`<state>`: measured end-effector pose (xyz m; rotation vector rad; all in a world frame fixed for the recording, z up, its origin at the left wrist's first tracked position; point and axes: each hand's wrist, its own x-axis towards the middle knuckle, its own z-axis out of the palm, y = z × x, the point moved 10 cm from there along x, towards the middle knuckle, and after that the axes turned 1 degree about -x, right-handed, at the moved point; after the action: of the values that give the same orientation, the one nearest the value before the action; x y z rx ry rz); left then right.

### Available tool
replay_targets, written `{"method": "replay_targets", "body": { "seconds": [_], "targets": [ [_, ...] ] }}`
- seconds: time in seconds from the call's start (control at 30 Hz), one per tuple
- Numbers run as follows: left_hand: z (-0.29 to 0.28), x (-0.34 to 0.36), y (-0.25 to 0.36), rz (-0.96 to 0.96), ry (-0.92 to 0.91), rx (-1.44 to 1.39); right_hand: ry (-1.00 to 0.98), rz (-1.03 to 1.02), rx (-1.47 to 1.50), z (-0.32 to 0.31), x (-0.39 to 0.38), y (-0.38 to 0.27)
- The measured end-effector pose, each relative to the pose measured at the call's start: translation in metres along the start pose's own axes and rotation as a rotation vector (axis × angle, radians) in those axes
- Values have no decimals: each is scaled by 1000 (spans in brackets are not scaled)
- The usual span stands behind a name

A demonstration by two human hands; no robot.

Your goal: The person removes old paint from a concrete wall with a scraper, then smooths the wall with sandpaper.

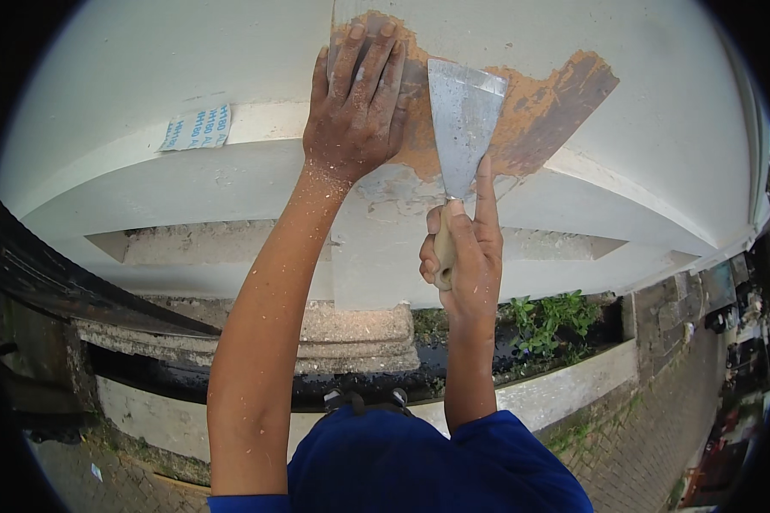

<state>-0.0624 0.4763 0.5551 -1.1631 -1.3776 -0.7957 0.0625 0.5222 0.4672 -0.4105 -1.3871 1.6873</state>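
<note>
My left hand (355, 107) lies flat on the wall, its fingers stretched upward over the left part of a stripped patch (539, 120) of brown and orange under-surface. Dust and small flakes cling to its wrist and forearm. In my right hand (470, 248) is a putty knife (468, 120), its wide metal blade pointing up over the patch. The fingers wrap its pale handle (444, 248), while the index finger stretches along the blade's right edge. Whether the blade's tip touches the wall I cannot tell. Pale paint (231, 60) surrounds the patch.
A torn piece of sandpaper (195, 128), white-blue backing outward, rests on the wall ledge at the left. Below run recessed slots, a rough concrete step (359, 333), a dark drain channel (316, 389) and green plants (556, 325). A black metal bar (85, 282) curves in at left. Paving (659, 419) lies lower right.
</note>
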Motion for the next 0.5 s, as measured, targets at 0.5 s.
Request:
{"method": "replay_targets", "body": {
  "seconds": [0.5],
  "targets": [
    [7, -4, -3, -55, -50, -39, 7, 7, -27, 1, 2, 5]
  ]
}}
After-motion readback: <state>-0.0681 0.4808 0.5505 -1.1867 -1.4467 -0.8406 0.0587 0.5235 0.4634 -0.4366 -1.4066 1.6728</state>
